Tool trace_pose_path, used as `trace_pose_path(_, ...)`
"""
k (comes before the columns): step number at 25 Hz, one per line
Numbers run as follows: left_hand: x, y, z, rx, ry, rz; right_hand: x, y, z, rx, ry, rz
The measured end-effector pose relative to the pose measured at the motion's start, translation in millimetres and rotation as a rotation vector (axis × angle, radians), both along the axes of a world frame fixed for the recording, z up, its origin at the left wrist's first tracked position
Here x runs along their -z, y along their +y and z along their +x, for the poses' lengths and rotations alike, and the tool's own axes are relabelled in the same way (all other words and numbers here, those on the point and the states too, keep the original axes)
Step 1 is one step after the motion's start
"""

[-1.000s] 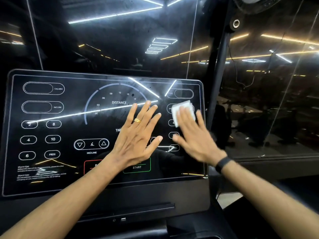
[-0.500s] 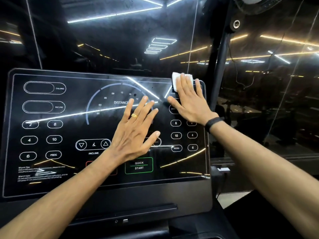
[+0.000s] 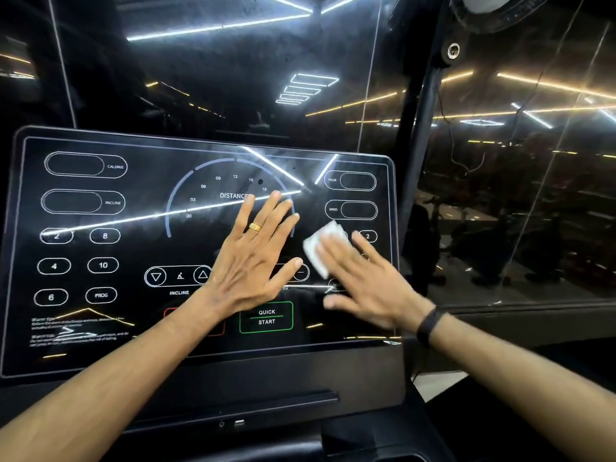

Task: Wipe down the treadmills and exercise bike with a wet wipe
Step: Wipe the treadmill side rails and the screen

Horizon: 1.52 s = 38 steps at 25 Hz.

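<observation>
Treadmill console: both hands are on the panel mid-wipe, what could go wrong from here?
The left hand lies flat on the console just above the QUICK START button; a slip could press it. The right hand pushes the wet wipe over the speed keys, possibly triggering one. The bare left palm may leave fresh smudges.

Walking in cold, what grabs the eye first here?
The big glossy black treadmill console panel fills the left and middle, streaked with reflected ceiling lights. Two bare hands lie flat on it: the left hand, wearing a gold ring, at centre, and the right hand pressing a white wet wipe beside it.
</observation>
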State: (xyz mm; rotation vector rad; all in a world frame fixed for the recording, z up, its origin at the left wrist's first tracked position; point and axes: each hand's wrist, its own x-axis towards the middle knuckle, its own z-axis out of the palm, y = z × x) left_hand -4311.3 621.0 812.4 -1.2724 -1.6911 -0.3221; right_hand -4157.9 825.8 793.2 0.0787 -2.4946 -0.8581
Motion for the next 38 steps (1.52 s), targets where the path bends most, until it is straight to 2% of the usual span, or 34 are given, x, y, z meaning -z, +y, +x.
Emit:
trace_pose_path(3,-1,-3,8,-0.006,0.002,0.001,-78,11,-51,0.122,0.162,-0.145)
trace_pose_path(6,-2,-16,8,-0.045,-0.005,0.008,-102,8,-76,0.132,0.198,-0.205)
trace_pose_path(9,1,-34,2,-0.091,-0.017,-0.002,-49,-18,-55,-0.014,0.096,-0.126)
trace_pose_path(11,6,-45,-3,-0.105,-0.013,-0.015,13,-39,-26,-0.116,-0.047,-0.013)
trace_pose_path(13,7,-53,-8,-0.111,-0.007,-0.018,40,-43,-11,-0.215,-0.124,0.095)
trace_pose_path(16,3,-56,-10,-0.115,-0.013,-0.016,-13,-24,-32,-0.177,-0.085,0.168)
trace_pose_path(19,-1,-53,-4,-0.098,-0.013,0.0,-98,-3,-71,0.021,0.109,-0.007)
trace_pose_path(21,1,-53,0,-0.086,-0.012,0.007,-117,-1,-88,0.078,0.189,-0.073)
trace_pose_path(23,3,-60,-2,-0.105,-0.013,0.015,-96,-16,-91,0.032,0.169,-0.087)
trace_pose_path(27,7,-76,-15,-0.148,-0.033,-0.007,2,-53,-44,-0.196,-0.1,0.05)
trace_pose_path(29,6,-83,-22,-0.137,-0.054,-0.004,28,-60,-32,-0.292,-0.197,0.149)
trace_pose_path(32,5,-84,-27,-0.139,-0.04,0.001,-22,-45,-53,-0.296,-0.184,0.26)
trace_pose_path(36,9,-82,-31,-0.191,-0.073,0.019,-117,-22,-101,-0.072,0.088,0.08)
trace_pose_path(38,11,-88,-37,-0.217,-0.105,0.059,-120,-30,-116,-0.005,0.14,-0.027)
